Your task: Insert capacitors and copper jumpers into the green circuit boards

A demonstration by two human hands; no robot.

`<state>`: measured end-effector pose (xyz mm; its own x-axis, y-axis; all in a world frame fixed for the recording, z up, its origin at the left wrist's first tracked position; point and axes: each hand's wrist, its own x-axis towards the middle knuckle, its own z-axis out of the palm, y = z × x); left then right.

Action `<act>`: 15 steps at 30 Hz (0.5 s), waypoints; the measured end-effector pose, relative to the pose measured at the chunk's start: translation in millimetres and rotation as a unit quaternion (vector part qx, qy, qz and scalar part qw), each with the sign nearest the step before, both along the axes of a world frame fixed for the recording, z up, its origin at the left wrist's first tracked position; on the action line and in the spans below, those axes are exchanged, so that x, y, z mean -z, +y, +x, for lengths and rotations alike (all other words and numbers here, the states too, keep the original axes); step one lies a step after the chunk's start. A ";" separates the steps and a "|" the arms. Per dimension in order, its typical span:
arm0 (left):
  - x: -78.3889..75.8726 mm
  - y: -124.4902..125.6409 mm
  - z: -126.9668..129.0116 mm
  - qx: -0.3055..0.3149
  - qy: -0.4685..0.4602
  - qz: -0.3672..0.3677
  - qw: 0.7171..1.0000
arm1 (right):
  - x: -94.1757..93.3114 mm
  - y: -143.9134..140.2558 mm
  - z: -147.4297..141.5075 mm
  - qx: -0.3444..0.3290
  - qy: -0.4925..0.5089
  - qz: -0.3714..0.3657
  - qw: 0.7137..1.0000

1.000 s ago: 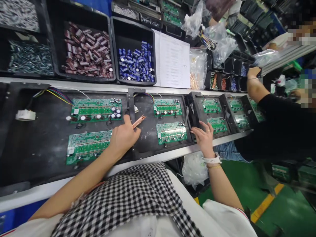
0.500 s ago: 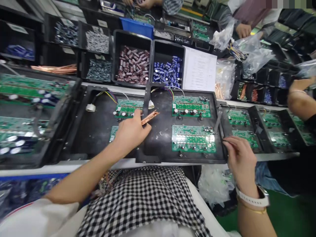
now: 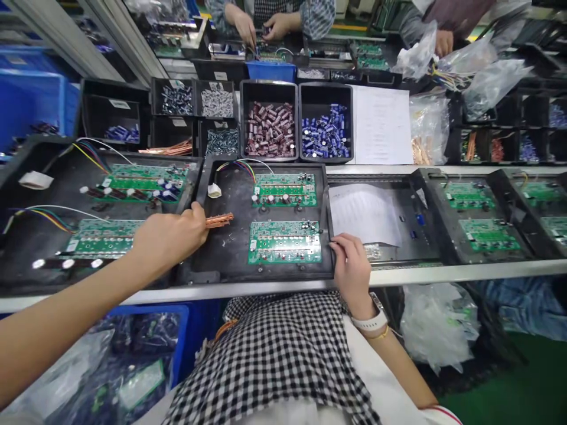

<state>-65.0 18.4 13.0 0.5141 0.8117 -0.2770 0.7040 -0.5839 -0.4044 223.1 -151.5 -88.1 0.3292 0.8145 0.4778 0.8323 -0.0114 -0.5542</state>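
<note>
My left hand (image 3: 170, 236) pinched copper strips (image 3: 219, 221) over the black tray (image 3: 230, 260); my right hand (image 3: 352, 265) gripped its right edge, steadying it for fitting them.

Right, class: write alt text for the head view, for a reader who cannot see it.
A person's left hand holds copper strips over a black tray carrying two green circuit boards, while the right hand grips the tray's right edge. Bins of capacitors sit behind.
</note>
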 end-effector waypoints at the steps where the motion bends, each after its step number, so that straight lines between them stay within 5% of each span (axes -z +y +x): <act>1: 0.9 2.4 -2.5 0.005 -0.006 -0.001 1.000 | 2.6 0.3 -3.6 0.001 0.000 0.001 1.000; 11: -3.8 4.0 -7.1 -0.024 0.014 -0.047 0.998 | 19.4 6.9 -7.7 -0.004 0.007 0.007 1.000; 15: -30.9 68.0 -15.4 -0.121 -0.051 -0.081 0.988 | 15.7 7.9 -7.8 -0.009 0.011 -0.014 1.000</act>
<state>-80.4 86.3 44.0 0.3423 0.8635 -0.3703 0.8629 -0.4449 -0.2399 215.3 -143.7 -103.8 0.3252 0.8336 0.4465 0.8197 -0.0130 -0.5727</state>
